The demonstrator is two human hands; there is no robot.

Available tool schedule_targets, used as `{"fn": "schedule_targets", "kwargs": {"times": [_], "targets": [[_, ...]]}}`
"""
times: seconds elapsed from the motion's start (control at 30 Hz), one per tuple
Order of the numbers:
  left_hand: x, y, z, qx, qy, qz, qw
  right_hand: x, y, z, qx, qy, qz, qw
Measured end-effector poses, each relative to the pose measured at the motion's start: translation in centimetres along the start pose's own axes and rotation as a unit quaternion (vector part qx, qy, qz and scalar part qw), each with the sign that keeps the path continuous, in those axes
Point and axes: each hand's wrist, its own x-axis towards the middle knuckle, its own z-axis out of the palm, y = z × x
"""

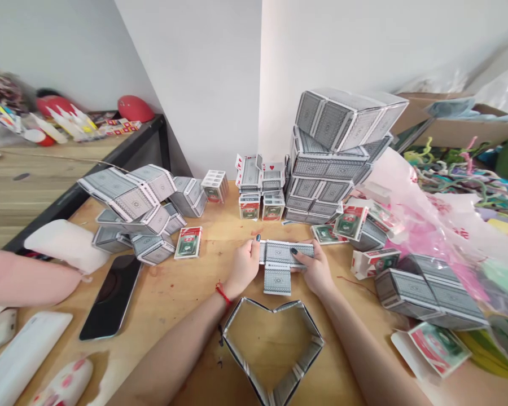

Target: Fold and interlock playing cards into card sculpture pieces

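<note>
Between my two hands is a T-shaped piece of joined playing cards [278,256], grey patterned backs up, with one card hanging down toward me. My left hand [246,264] pinches its left end, thumb on top. At the right end, my right hand [317,269] grips it with the thumb lying across the cards. The fingers beneath the piece are mostly hidden. Nearer to me, between my forearms, a heart-shaped frame of folded cards [237,369] stands on the wooden table [169,307].
Tall stacked card boxes [322,189] rise at the back right, another card stack [138,206] at left. A card pack [188,243] and a black phone [111,297] lie left. More card blocks [432,290], a card box [440,348] and pink plastic [410,214] crowd the right.
</note>
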Motion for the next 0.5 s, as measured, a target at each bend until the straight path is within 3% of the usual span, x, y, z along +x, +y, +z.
{"fn": "schedule_targets", "kwargs": {"times": [0.23, 0.4, 0.5], "targets": [[0.5, 0.4, -1.5, -0.175, -0.116, -0.075, 0.975, -0.3, -0.6, 0.0, 0.029, -0.040, -0.005, 0.999], [0.5, 1.3, -2.5, -0.197, -0.195, -0.037, 0.960, -0.5, -0.6, -0.1, 0.024, -0.026, -0.067, 0.997], [0.5, 1.1, -2.5, -0.181, -0.190, -0.012, 0.965, -0.3, -0.6, -0.3, -0.004, -0.005, -0.090, 0.996]]}}
